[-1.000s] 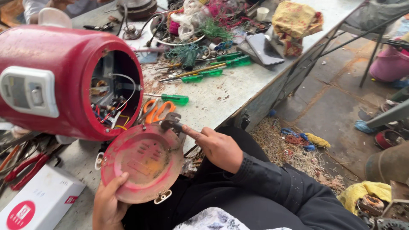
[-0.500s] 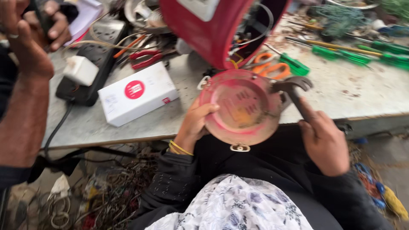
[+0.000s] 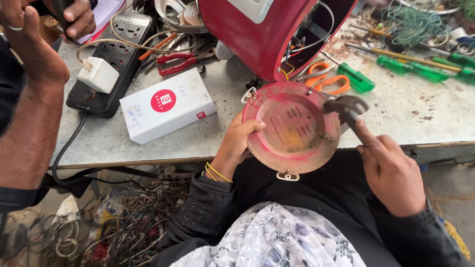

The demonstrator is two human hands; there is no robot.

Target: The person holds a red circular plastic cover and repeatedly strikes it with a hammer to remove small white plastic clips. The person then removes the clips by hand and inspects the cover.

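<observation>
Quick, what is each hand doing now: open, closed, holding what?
Left hand: closed on the round pink plate.
Right hand: closed on the dark tool.

A grey, stained desk carries the clutter — a white box with a red round mark near its front edge, a black power strip with a white plug beside it, red-handled pliers, orange-handled scissors, green-handled screwdrivers and a red appliance shell lying on its side.

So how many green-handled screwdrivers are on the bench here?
3 that I can make out: one green-handled screwdriver beside the orange scissors, a second farther right, a third at the right edge. Clutter may hide more.
</observation>
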